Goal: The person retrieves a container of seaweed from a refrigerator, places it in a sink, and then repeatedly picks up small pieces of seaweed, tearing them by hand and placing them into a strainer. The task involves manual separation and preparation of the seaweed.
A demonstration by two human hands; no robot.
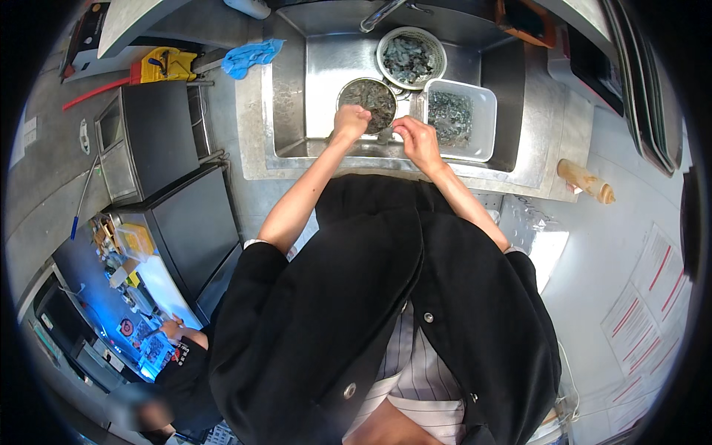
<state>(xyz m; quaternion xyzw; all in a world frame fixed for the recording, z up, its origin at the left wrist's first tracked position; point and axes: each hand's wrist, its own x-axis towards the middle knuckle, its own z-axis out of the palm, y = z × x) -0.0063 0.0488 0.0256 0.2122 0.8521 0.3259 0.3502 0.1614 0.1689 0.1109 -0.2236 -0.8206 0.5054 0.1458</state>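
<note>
My left hand is closed, its fist over the near left rim of a round container of brownish shellfish, probably shrimp; whether it holds anything is hidden. Just right of that container, my right hand pinches a small greyish shrimp between thumb and fingertips. Behind them, a round white colander holds dark, translucent shrimp. A rectangular clear plastic tub with greyish shrimp in liquid stands to the right of my right hand. All three vessels are in the stainless steel sink.
The faucet reaches over the sink's back. A blue cloth lies on the left rim, and a sauce squeeze bottle lies to the right. An orange container stands at the back right. Another person works at a counter lower left.
</note>
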